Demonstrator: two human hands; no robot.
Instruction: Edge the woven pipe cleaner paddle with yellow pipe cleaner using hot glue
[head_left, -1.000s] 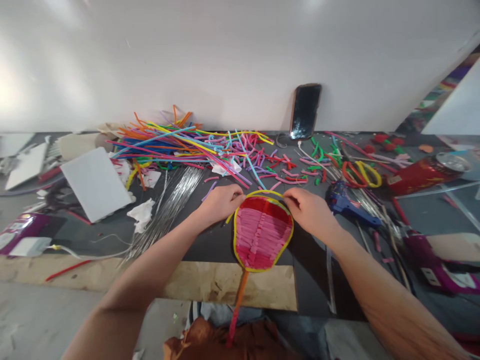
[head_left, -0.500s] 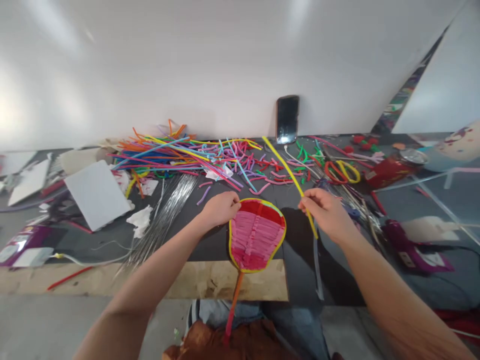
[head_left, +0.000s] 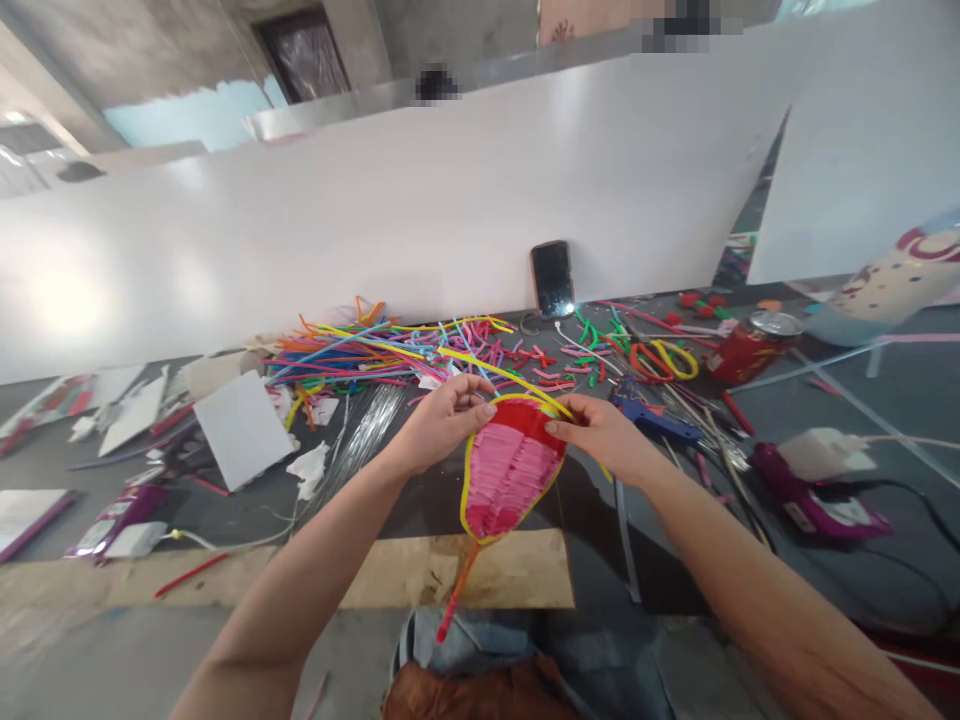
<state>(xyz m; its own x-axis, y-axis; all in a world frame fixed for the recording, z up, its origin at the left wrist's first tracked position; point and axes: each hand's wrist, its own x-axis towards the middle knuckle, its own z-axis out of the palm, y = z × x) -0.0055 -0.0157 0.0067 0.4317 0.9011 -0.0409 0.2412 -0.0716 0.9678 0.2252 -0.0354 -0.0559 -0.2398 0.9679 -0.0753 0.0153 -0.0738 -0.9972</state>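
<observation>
The left hand (head_left: 454,418) is grasping the upper left edge of a pink and red paddle (head_left: 511,465) between its fingers, while the right hand (head_left: 596,435) is pinching a yellow strip (head_left: 495,366) at the upper right edge. The paddle is tilting above the front of the counter (head_left: 420,505), its orange handle (head_left: 462,572) pointing down toward the person's lap. Beyond the hands, a heap of coloured stems (head_left: 337,350) is lying near a phone (head_left: 553,280) that is leaning on a white panel (head_left: 390,210); a blue glue gun (head_left: 656,415) is resting just beside the right hand.
</observation>
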